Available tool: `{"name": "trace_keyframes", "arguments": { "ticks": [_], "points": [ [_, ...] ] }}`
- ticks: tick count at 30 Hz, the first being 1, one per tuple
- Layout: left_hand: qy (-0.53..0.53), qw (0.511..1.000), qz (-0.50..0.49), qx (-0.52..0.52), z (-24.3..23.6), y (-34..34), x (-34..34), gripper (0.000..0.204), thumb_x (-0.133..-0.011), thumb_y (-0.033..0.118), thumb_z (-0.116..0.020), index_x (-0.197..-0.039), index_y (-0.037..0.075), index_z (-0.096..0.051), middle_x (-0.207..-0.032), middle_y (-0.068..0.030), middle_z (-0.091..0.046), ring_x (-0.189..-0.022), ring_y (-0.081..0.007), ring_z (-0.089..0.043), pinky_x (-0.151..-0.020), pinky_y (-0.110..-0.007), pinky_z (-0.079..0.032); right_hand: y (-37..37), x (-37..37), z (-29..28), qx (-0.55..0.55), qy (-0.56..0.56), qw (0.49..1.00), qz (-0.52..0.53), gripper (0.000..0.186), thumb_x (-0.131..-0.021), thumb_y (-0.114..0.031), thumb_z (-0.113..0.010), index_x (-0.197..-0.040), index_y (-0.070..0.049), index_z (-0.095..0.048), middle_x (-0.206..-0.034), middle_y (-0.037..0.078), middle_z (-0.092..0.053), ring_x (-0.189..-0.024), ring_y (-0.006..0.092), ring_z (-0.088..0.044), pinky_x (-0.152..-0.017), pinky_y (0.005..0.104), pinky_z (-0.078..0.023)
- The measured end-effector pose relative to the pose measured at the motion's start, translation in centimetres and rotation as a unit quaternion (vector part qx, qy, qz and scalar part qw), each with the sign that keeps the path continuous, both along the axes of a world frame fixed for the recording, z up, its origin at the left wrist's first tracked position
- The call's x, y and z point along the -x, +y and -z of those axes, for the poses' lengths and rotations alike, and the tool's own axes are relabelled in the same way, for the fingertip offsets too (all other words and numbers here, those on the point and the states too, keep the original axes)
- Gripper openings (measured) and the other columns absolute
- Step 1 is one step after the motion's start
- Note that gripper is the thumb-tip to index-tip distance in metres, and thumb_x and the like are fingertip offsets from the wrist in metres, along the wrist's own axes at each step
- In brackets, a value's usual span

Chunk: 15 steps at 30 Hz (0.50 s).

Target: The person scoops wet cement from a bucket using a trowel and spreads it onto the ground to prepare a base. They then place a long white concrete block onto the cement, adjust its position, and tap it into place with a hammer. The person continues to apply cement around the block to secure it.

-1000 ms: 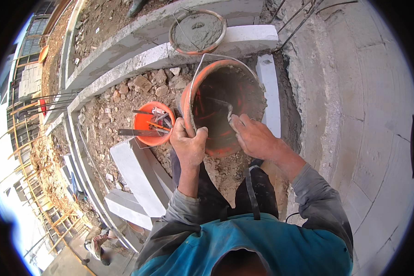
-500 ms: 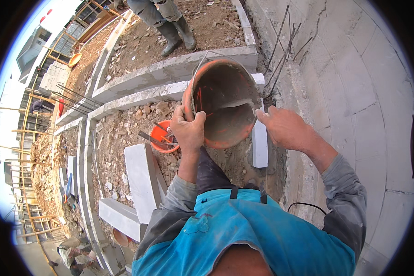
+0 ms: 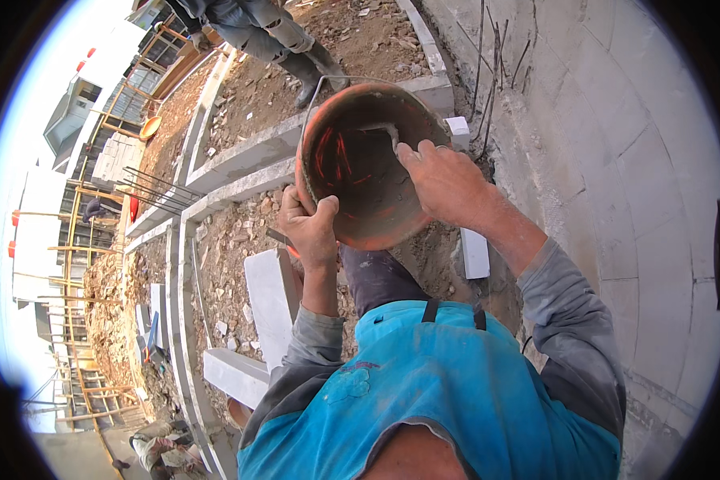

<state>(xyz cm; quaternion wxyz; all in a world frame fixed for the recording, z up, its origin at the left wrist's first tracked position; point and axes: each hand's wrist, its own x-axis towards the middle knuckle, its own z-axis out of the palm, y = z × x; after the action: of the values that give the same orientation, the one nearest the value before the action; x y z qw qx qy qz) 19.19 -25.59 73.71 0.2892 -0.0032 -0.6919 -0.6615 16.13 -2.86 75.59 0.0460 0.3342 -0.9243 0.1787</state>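
Note:
An orange bucket (image 3: 301, 170) is tipped toward me, its inside coated with grey mortar (image 3: 372, 188) and streaked orange where the wall shows through. My left hand (image 3: 310, 228) is closed round its near left rim, thumb over the edge. In my right hand (image 3: 448, 182), closed over the bucket's mouth, is a trowel (image 3: 393, 133); its bent metal neck shows, while the handle is covered by my fingers and the blade is hard to make out against the mortar. The wire bail (image 3: 316, 94) stands along the bucket's far left side.
White blocks (image 3: 270, 300) lie on rubble at my left, another white block (image 3: 475, 254) right of the bucket. Low block walls (image 3: 248, 184) cross the ground ahead. Rebar (image 3: 488, 88) sticks up beside the grey wall (image 3: 600, 200) on my right. Another person's boots (image 3: 304, 76) stand beyond the bucket.
My right hand has swung left and over the bucket's mouth, carrying the trowel from the right rim to deeper inside. The bucket sits slightly left in view, now covering most of the small orange bucket.

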Motion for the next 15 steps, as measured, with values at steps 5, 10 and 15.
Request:
{"name": "trace_keyframes", "arguments": {
  "ticks": [5,10,15],
  "points": [
    [0.032,0.995,-0.067,0.061,-0.3,-0.8,-0.6,0.019,-0.072,0.000,-0.066,-0.071,0.006,-0.048,-0.069,0.0054,-0.042,-0.063,-0.0051,-0.037,-0.058,-0.022,-0.035,-1.0,-1.9,-1.3,-0.102,0.009,0.992,-0.074,0.056,-0.081,-0.004,-0.058,-0.135,0.006,-0.043,-0.097,0.019,-0.055,-0.085,0.0340,-0.064,-0.070,0.0439,-0.054],
    [0.011,0.991,-0.090,0.101,-1.1,0.9,-0.4,0.022,-0.071,0.000,-0.066,-0.069,0.006,-0.046,-0.067,0.0049,-0.040,-0.062,-0.0055,-0.036,-0.057,-0.023,-0.035,-0.3,-0.5,2.1,-0.090,0.095,0.991,-0.006,0.046,-0.080,-0.007,-0.063,-0.123,0.005,-0.049,-0.094,0.017,-0.057,-0.084,0.0310,-0.066,-0.069,0.0386,-0.056],
    [0.016,0.981,-0.134,0.135,0.0,0.8,-0.4,0.023,-0.071,0.001,-0.066,-0.069,0.005,-0.044,-0.067,0.0038,-0.039,-0.062,-0.0071,-0.035,-0.057,-0.024,-0.034,-0.2,-0.7,2.1,-0.042,0.135,0.989,-0.034,0.058,-0.080,-0.002,-0.059,-0.135,0.004,-0.044,-0.098,0.018,-0.054,-0.085,0.0334,-0.062,-0.069,0.0440,-0.052]
  ]
}}
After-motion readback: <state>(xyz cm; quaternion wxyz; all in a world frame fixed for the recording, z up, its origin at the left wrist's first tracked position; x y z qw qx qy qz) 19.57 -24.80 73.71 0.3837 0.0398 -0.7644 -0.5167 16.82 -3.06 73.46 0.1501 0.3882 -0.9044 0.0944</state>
